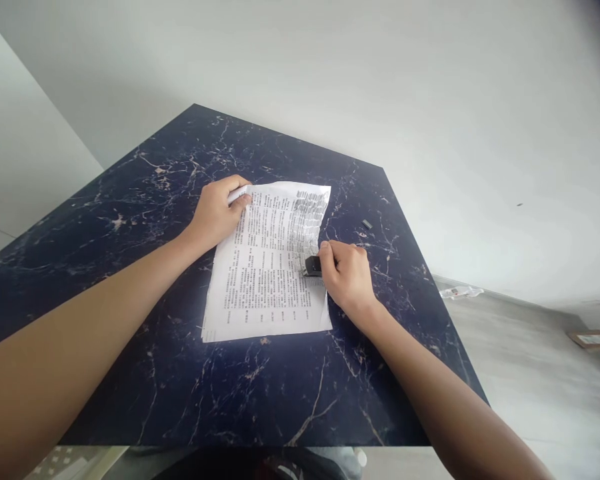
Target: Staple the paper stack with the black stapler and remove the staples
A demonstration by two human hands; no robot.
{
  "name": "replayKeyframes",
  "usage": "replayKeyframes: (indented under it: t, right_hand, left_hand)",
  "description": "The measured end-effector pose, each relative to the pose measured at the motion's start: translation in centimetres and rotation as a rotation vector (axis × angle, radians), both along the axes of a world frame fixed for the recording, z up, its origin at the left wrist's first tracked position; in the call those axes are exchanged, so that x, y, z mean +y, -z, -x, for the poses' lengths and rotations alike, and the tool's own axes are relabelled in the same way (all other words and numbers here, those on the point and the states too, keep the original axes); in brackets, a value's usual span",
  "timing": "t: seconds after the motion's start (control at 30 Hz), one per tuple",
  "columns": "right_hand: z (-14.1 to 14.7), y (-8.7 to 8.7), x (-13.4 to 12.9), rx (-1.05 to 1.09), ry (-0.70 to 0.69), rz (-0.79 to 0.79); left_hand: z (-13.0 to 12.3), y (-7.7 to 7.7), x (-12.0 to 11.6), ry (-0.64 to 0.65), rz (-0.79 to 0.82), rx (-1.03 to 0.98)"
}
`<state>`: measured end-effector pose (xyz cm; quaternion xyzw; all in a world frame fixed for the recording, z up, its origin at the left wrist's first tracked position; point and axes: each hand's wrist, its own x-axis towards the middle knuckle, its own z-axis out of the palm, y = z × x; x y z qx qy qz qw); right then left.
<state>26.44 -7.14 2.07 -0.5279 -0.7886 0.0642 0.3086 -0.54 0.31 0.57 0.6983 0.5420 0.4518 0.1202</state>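
Printed sheets of paper [265, 267] lie on the dark marbled table, their right side curving upward. My left hand [223, 208] pinches the upper left edge of the sheets between thumb and fingers. A small black stapler [312, 266] sits at the right edge of the paper, its front end over the print. Wrapped round the back of it is my right hand [347, 272], which hides most of its body. I cannot tell whether its jaws are pressed together.
A short grey strip, like a row of staples [367, 225], lies on the table [180, 387] to the right of the paper. A pale wall [330, 80] stands behind. On the floor at right are a clear plastic wrapper [461, 292] and a brown-framed item [593, 339].
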Motion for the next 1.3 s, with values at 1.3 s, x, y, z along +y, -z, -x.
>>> replayKeyframes:
  t: [1.3]
  right_hand:
    - [0.28,0.08,-0.20,-0.296,0.030,-0.057]
  left_hand:
    - [-0.02,-0.16,-0.06,-0.015,0.020,-0.016]
